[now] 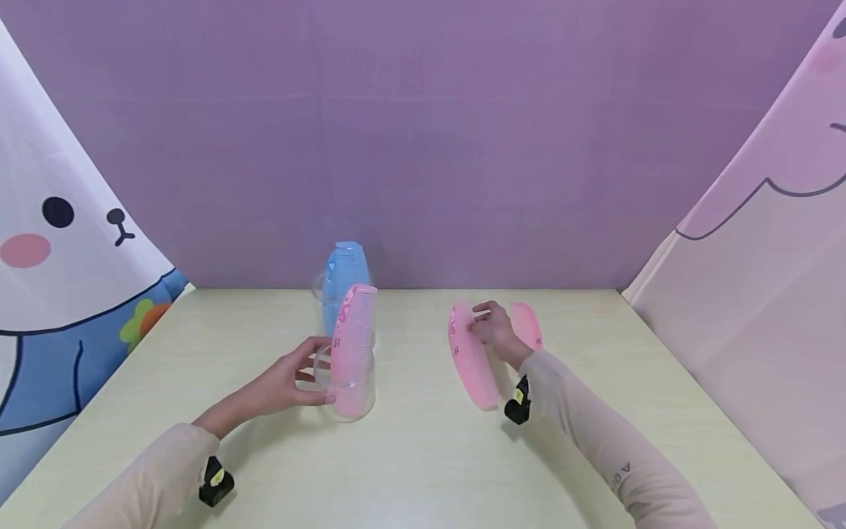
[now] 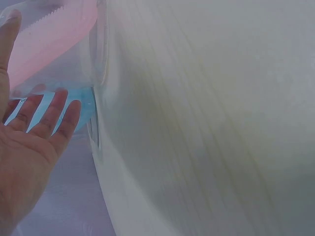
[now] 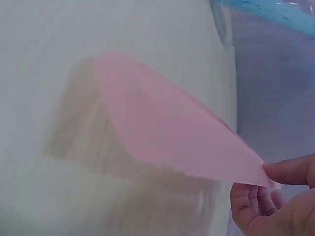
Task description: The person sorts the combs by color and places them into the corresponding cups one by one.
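Observation:
My left hand (image 1: 297, 378) holds a clear cup (image 1: 362, 404) from its left side, thumb in front and fingers behind. A pink comb (image 1: 357, 330) stands in this cup, its upper part above the rim. With thumb and fingers my right hand (image 1: 497, 330) pinches one end of another pink comb (image 1: 474, 367); in the right wrist view this comb (image 3: 162, 123) is tilted over the table, casting a shadow. A third pink comb (image 1: 526, 323) lies just right of that hand, partly hidden by it.
Behind the nearer cup, a second clear cup (image 1: 318, 286) holds blue combs (image 1: 346, 268). The pale wooden table (image 1: 423, 470) ends at a purple backdrop (image 1: 423, 147). Printed cloths hang at the left (image 1: 79, 220) and right (image 1: 760, 294).

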Action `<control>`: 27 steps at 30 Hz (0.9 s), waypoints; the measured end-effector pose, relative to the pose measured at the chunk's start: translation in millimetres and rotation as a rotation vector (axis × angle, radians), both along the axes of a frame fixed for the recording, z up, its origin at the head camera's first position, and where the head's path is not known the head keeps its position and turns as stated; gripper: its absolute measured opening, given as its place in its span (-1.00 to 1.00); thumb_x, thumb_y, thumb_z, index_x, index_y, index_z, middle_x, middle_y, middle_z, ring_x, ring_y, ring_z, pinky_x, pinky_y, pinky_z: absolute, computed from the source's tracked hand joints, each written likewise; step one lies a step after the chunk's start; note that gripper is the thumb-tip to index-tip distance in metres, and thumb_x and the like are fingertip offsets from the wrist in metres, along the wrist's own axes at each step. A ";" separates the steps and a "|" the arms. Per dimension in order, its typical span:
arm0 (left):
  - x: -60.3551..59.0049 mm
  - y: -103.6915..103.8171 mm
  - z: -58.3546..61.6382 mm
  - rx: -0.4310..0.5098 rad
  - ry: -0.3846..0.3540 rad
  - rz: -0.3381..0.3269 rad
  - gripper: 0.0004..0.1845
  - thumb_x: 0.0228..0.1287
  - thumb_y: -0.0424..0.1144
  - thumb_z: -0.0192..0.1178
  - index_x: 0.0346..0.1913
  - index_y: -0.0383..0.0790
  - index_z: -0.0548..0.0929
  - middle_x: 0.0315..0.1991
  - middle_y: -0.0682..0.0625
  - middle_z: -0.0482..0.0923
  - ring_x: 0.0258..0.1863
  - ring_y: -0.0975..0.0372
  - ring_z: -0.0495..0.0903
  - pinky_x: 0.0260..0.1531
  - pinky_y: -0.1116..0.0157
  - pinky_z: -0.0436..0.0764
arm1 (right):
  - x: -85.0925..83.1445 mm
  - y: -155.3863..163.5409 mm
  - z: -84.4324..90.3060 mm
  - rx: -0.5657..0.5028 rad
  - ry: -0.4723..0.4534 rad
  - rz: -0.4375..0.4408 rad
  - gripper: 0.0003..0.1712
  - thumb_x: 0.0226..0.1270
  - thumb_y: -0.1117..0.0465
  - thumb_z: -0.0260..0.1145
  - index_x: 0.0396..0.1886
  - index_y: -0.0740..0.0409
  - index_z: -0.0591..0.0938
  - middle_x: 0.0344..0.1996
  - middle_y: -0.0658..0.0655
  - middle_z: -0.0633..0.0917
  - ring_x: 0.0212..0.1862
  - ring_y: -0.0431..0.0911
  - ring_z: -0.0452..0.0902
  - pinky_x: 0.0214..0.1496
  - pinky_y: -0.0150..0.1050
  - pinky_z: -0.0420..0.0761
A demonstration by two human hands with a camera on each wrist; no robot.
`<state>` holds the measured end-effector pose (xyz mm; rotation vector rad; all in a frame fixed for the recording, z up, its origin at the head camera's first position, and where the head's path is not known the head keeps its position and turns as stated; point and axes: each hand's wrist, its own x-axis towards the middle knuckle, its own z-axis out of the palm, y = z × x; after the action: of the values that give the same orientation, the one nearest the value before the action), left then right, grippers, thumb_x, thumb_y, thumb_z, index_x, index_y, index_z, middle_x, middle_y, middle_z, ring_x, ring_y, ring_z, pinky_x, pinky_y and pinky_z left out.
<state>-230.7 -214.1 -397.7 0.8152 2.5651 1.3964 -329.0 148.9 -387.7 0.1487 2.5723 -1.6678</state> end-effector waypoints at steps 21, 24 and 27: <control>-0.2 0.4 0.1 -0.009 -0.017 0.011 -0.16 -0.06 -0.10 0.40 0.28 -0.06 0.16 0.22 -0.11 0.28 0.08 -0.02 0.45 -0.06 0.21 0.57 | 7.8 -19.5 31.9 -0.285 0.148 0.033 -0.51 0.12 0.56 0.13 0.10 0.34 0.33 -0.30 0.15 0.50 -0.44 -0.17 0.50 -0.37 -0.27 0.66; -0.2 0.4 0.6 -0.009 -0.020 0.013 -0.15 -0.06 -0.10 0.40 0.28 -0.06 0.16 0.22 -0.11 0.28 0.08 -0.02 0.45 -0.06 0.22 0.57 | 10.6 -25.4 34.7 -0.320 0.176 0.048 -0.48 0.10 0.58 0.13 0.10 0.34 0.33 -0.29 0.15 0.50 -0.44 -0.20 0.49 -0.37 -0.30 0.66; -0.3 0.4 0.8 -0.009 -0.020 0.013 -0.15 -0.06 -0.10 0.40 0.28 -0.06 0.16 0.22 -0.11 0.28 0.08 -0.03 0.45 -0.05 0.19 0.57 | 13.8 -32.0 37.1 -0.325 0.210 0.070 -0.48 0.09 0.59 0.13 0.10 0.33 0.34 -0.23 0.21 0.50 -0.41 -0.20 0.49 -0.35 -0.31 0.66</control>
<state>-231.1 -213.7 -397.0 0.7797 2.5645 1.3885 -315.2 116.9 -350.6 -0.1411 2.3604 -2.1440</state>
